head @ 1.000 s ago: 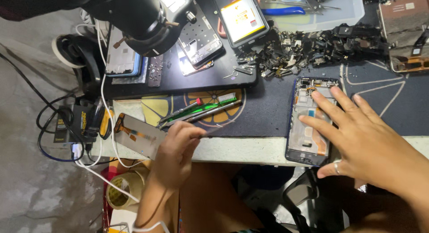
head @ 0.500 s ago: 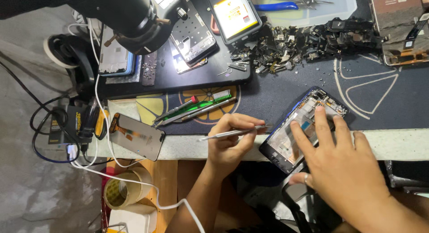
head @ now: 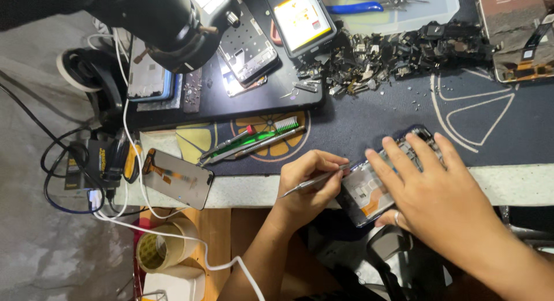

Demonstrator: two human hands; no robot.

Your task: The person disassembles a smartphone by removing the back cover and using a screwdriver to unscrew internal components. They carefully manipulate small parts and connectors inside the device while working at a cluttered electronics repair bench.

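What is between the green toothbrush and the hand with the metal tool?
In the head view, only bare dark mat separates the toothbrush from the left hand.

Left hand (head: 309,183) curled in a pinch, right hand (head: 430,188) spread flat

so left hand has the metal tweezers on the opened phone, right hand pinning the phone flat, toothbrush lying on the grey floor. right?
Not quite. The head view shows the toothbrush lying on the dark work mat, not the floor. The rest holds: left hand works tweezers at the opened phone; right hand pins it.
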